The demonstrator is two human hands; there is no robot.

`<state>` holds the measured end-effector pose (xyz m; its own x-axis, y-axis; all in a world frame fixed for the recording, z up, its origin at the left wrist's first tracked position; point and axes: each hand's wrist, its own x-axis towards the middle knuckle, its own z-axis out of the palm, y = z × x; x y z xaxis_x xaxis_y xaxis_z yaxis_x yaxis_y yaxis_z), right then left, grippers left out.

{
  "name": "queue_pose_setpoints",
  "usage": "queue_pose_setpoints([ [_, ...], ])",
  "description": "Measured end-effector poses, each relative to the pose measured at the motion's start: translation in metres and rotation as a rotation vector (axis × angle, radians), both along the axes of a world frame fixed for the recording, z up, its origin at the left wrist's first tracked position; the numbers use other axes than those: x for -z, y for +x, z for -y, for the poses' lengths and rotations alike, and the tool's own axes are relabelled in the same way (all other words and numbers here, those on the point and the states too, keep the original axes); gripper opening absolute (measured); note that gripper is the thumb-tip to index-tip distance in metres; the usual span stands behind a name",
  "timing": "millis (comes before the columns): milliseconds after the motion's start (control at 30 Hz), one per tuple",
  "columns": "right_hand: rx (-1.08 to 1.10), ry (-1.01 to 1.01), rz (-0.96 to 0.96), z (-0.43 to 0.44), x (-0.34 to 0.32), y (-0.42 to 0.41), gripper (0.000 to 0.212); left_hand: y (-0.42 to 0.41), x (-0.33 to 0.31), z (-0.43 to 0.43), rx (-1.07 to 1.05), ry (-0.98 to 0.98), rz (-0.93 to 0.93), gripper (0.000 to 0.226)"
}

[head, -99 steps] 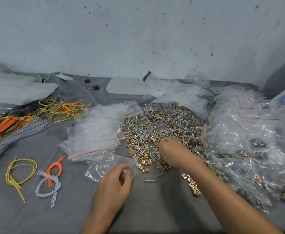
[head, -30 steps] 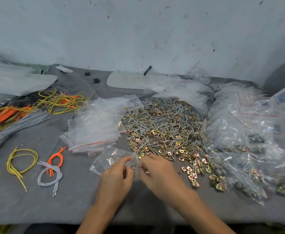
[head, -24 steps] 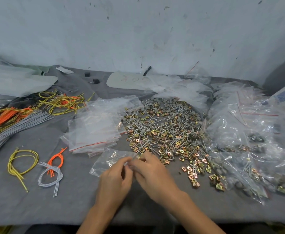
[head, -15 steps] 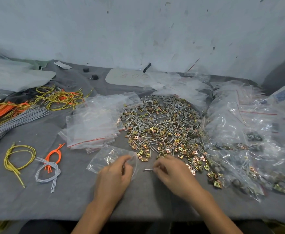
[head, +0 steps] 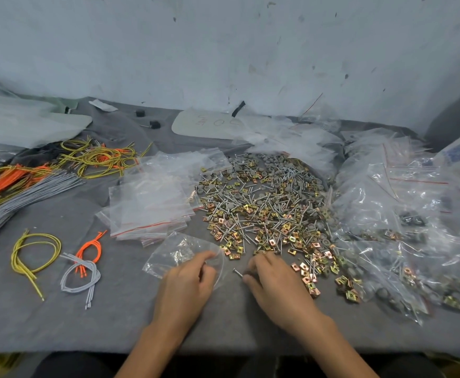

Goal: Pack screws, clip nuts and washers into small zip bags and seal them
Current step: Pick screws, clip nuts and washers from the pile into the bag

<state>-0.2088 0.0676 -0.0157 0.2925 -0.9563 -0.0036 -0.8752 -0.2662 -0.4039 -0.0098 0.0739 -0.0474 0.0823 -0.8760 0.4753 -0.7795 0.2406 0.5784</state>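
— At the near edge of the grey felt table cover (head: pixel 114 309), what are the fingers doing?

— Left hand (head: pixel 185 285): thumb and fingers curled, pinching the open mouth of a small clear plastic zip bag (head: pixel 179 251) lying on the felt. The hand covers the bag's near corner. Right hand (head: pixel 276 285): fingertips closed on a short silver metal screw (head: pixel 237 272), its free end pointing at the bag's mouth, just beside it.

— Anything inside that bag?

— Cannot tell; the film glares.

— Around the hands?

— Just beyond the right hand spreads a loose heap of silver screws, brass-coloured square clip nuts and grey round washers (head: pixel 264 208); stray clip nuts trail down beside the right wrist. Left of the heap sits a stack of empty clear zip bags with red seal lines (head: pixel 152 203), its near edge just beside the held bag. To the right, a crumpled pile of clear zip bags holding hardware (head: pixel 403 236).

— Further out?

— Far left, a yellow wire loop (head: pixel 32 249), an orange wire loop (head: pixel 91 246) and a grey wire loop (head: pixel 82 274); behind them, a bundle of straight grey wires (head: pixel 18 197) and a tangle of yellow wires (head: pixel 97 159). At the back, a white oval board with red handwriting (head: pixel 209 124).
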Motion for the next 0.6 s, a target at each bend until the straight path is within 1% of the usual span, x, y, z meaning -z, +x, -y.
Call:
queue_pose_setpoints([
  [67,0.002,-0.012,-0.058,-0.002,-0.001,0.005,0.015,0.0,0.0,0.0,0.0,0.007,-0.002,0.029],
  [167,-0.013,-0.053,-0.234,-0.004,-0.001,0.015,0.017,0.0,0.0,-0.001,0.004,0.009,0.0,0.029],
  [333,0.045,0.025,-0.273,-0.003,-0.008,0.017,0.02,0.0,-0.003,-0.002,0.011,0.014,0.003,0.029],
  [433,0.054,0.05,-0.22,-0.005,-0.014,0.013,0.019,0.0,-0.004,-0.002,0.01,0.028,-0.011,0.029],
  [500,0.066,0.038,-0.117,-0.008,-0.022,0.011,0.015,0.0,-0.004,-0.003,0.017,0.027,-0.017,0.03],
  [600,0.005,0.025,-0.026,-0.017,-0.035,0.019,0.012,-0.002,-0.006,-0.003,0.018,0.019,-0.02,0.03],
])
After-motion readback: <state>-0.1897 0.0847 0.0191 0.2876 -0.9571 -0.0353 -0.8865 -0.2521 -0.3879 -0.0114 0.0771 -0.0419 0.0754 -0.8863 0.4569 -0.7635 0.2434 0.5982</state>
